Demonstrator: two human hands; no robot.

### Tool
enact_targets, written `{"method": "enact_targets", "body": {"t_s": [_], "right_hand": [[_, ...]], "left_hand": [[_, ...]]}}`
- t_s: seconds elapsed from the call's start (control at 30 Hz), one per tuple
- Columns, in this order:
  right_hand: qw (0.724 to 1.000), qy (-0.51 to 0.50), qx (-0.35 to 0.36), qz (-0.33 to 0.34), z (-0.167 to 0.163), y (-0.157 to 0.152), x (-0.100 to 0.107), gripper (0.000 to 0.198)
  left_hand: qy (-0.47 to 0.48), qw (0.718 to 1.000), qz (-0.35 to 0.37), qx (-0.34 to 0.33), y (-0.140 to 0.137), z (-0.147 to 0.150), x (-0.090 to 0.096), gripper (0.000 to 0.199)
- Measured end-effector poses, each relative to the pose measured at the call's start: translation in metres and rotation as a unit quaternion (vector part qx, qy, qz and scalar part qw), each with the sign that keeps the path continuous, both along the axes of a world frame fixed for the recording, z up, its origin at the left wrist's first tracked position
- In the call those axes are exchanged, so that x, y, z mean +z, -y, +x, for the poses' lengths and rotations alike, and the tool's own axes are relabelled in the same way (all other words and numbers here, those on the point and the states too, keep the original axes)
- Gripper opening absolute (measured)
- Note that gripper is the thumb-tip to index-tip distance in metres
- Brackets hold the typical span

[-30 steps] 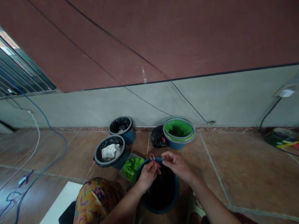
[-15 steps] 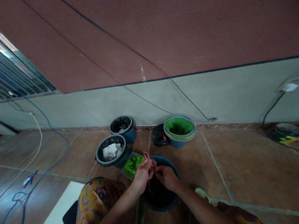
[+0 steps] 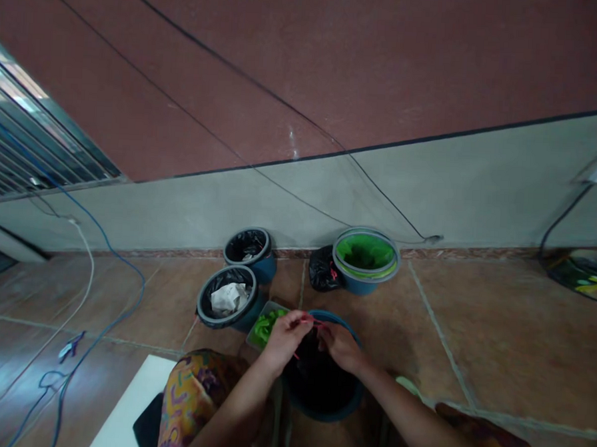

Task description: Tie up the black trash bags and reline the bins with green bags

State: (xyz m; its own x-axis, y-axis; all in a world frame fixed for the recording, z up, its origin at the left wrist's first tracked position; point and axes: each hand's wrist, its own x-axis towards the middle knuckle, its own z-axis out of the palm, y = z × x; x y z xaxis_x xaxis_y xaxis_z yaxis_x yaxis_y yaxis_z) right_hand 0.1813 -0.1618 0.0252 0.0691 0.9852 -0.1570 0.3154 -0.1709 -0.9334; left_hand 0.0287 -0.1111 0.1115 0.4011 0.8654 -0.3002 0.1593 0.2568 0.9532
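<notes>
Between my knees stands a blue bin [image 3: 341, 407] with a black bag [image 3: 311, 357] at its mouth. A thin red drawstring [image 3: 317, 322] stretches between my two hands above the far rim. My left hand [image 3: 287, 336] pinches one part of it, fingers pressed together. My right hand [image 3: 341, 346] is closed on the string from the other side, its fingertips partly hidden. Close to my left hand sits a clear tub of green plastic bags [image 3: 266, 325], partly covered by that hand.
Two black-lined bins, one with white paper [image 3: 229, 300] and one behind it [image 3: 250, 247], stand left. Ahead are a green-lined bin [image 3: 365, 254] and a tied black bag [image 3: 323, 268] by the wall. Cables [image 3: 123, 321] and purple-handled scissors [image 3: 72, 346] lie on the left floor.
The upright red loop above my left hand is gone, and the string now runs taut sideways between my hands. My view has shifted slightly left.
</notes>
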Motion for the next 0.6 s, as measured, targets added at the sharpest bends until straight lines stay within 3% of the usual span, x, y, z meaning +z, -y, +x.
{"method": "enact_targets", "body": {"t_s": [0.1,0.17,0.33,0.43,0.53,0.6], "right_hand": [[0.992,-0.06,-0.089,-0.065,0.009,-0.003,-0.002,0.04],[0.984,-0.111,-0.104,-0.092,0.009,-0.003,0.001,0.039],[0.97,-0.228,0.002,-0.079,-0.013,0.006,0.013,0.06],[0.968,-0.234,0.067,-0.063,-0.025,0.009,0.015,0.046],[0.971,-0.224,0.056,-0.06,-0.028,0.007,0.011,0.044],[0.972,-0.222,0.037,-0.065,-0.023,0.005,0.008,0.048]], "left_hand": [[-0.04,0.996,0.067,0.04,-0.012,-0.016,-0.004,0.029],[-0.06,0.994,0.08,0.044,-0.014,-0.022,-0.005,0.033],[-0.021,0.999,0.047,0.002,-0.004,0.004,0.0,0.04],[0.055,0.997,-0.043,0.024,-0.003,0.032,0.003,0.04],[0.109,0.99,-0.081,0.038,-0.011,0.042,-0.002,0.038],[0.097,0.993,-0.038,0.061,-0.016,0.034,-0.012,0.032]]}}
